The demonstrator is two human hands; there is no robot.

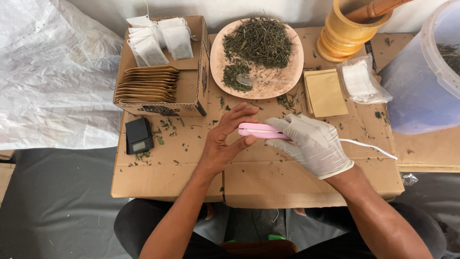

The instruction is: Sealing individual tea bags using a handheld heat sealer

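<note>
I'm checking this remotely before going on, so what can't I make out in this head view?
- Pink handheld device: its right end is hidden under the gloved right hand.
- Whatever lies between the device and the left hand: covered by the fingers.
- Small black scale: display too small to read.
- Plastic tub: cut off by the right edge.
- Wooden mortar: top cut off by the upper edge.

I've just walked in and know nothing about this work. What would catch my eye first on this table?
Most likely the pink handheld device at the centre of the cardboard-covered table, gripped by the gloved right hand with the bare left hand against its end. Behind it sits a round plate heaped with dried green leaves. To the left, an open cardboard box holds small white bags and brown envelopes.
</note>
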